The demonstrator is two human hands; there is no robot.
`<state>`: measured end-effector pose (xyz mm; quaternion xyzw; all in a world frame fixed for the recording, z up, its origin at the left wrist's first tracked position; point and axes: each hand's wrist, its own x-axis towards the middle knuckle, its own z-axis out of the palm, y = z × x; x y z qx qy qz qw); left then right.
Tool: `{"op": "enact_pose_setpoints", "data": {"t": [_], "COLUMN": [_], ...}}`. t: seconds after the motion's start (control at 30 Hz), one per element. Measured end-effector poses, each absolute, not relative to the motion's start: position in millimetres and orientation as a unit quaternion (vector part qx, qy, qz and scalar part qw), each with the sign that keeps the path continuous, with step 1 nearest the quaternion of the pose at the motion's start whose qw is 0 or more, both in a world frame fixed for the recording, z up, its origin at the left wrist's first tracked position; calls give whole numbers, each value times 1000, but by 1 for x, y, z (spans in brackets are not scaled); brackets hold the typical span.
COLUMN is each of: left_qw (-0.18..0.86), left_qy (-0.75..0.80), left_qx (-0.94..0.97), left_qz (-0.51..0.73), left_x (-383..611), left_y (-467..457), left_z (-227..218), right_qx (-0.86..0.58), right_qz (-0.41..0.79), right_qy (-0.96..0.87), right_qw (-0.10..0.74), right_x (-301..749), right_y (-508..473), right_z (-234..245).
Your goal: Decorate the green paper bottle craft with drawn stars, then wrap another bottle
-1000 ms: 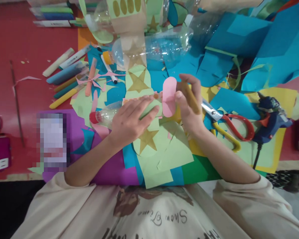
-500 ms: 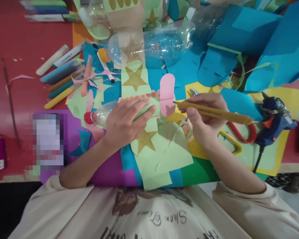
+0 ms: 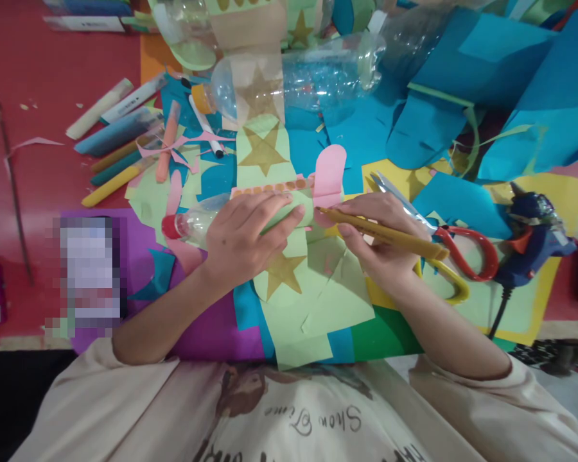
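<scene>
- left hand?
- the left hand lies over the red-capped bottle at mid-frame, thumb and fingers slightly parted. whether it grips, i cannot tell.
- right hand?
- the right hand, right of centre, pinches a gold marker. the tip is at the lower half of the pink tab; contact not confirmed.
- done, as found?
- the upper star and lower star are filled in gold. the pink strip, along the bottle's upper side, carries a row of dots.
- outstanding?
- the tab's upper half is plain; i judge it unmarked so far. its lower end is shaded, so marks there cannot be ruled out.
- nearby?
- scissors beside the right hand; glue gun at frame right.
</scene>
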<state>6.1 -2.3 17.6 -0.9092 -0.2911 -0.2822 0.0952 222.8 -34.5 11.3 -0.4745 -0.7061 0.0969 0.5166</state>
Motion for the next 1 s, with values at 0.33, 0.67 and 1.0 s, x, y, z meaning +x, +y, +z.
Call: {"op": "enact_pose_setpoints", "data": {"t": [0.33,0.67,1.0], "left_qw": [90,93,82], "left_qy": [-294,-297,-304], "left_qx": [-910,-910,-908], "left_qz": [-280,-273,-277], "left_x": [5,6,6], "left_y": [-2,-2,-2], "left_z": [16,18,15], "right_qx": [-462,-509,-521], "right_qz": [88,87,82], "right_qy": [-715,-681,-662], "right_qw": [517,519,532], "right_x": [222,226,233], "right_y": [-34,-37,-34], "right_z": [13,9,6]}}
